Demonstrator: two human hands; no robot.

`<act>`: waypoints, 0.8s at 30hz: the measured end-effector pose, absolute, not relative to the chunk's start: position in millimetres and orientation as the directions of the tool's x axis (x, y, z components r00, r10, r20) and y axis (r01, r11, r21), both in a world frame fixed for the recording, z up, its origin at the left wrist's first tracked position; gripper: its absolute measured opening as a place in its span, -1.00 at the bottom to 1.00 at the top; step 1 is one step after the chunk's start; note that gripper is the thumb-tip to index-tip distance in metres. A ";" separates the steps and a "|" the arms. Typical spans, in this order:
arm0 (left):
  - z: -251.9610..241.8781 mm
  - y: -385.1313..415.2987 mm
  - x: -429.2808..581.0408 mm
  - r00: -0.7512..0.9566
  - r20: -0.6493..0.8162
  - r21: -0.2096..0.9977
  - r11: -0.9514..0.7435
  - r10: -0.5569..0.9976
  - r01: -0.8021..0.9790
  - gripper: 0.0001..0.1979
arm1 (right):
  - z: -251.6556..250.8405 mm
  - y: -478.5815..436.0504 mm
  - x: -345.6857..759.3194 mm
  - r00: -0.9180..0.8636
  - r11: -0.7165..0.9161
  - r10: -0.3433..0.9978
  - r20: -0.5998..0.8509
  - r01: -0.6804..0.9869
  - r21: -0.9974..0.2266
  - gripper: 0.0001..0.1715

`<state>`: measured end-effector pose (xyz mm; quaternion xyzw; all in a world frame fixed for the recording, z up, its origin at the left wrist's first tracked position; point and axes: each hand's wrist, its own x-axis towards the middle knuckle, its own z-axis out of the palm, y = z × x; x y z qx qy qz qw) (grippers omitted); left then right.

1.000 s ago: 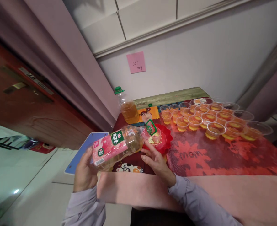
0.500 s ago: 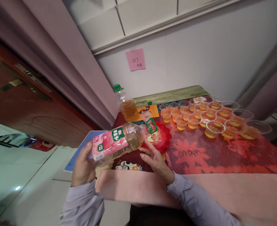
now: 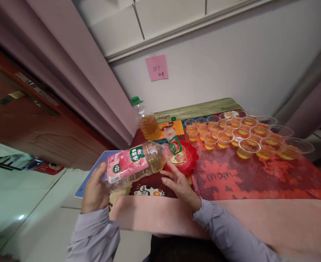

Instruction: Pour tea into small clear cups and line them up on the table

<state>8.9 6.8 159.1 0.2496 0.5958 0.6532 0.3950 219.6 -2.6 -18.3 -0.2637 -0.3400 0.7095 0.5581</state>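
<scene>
My left hand (image 3: 95, 191) grips the base end of a big clear juice bottle (image 3: 129, 163) with a pink and green label. The bottle lies tilted nearly on its side, its neck pointing right, with pale liquid inside and a green carry ring (image 3: 180, 142) at the neck. Below the mouth is a red scalloped dish (image 3: 194, 160); a clear cup seems to stand in it, partly hidden. My right hand (image 3: 182, 187) is held just under the bottle's neck, by the dish's near edge, fingers stretched and apart. Whether its fingertips touch the bottle or cup is unclear.
Many clear cups (image 3: 249, 145) of yellow drink crowd the table's right side. A second bottle (image 3: 148, 127) with a green cap stands at the back left, a clear cup (image 3: 169, 133) and loose green cap (image 3: 173, 118) nearby. A pink cloth (image 3: 155, 214) edges the front.
Both hands and the bottle hold almost the same pose. The whole view has shifted very slightly.
</scene>
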 end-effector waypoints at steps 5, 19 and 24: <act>163.0 7.7 9.2 -0.557 -0.137 0.981 0.035 0.819 -0.190 -0.70 | -18.8 -2.4 218.7 -0.245 -0.149 0.969 0.010 -0.621 -0.770 0.20; 165.1 8.7 8.4 -0.528 -0.141 0.981 0.047 0.837 -0.188 -0.65 | -13.2 -2.4 221.4 -0.250 -0.163 0.968 -0.003 -0.618 -0.769 0.20; 167.3 8.7 11.7 -0.529 -0.161 0.975 0.051 0.833 -0.215 -0.68 | -11.7 -2.2 223.5 -0.260 -0.166 0.966 0.000 -0.615 -0.771 0.24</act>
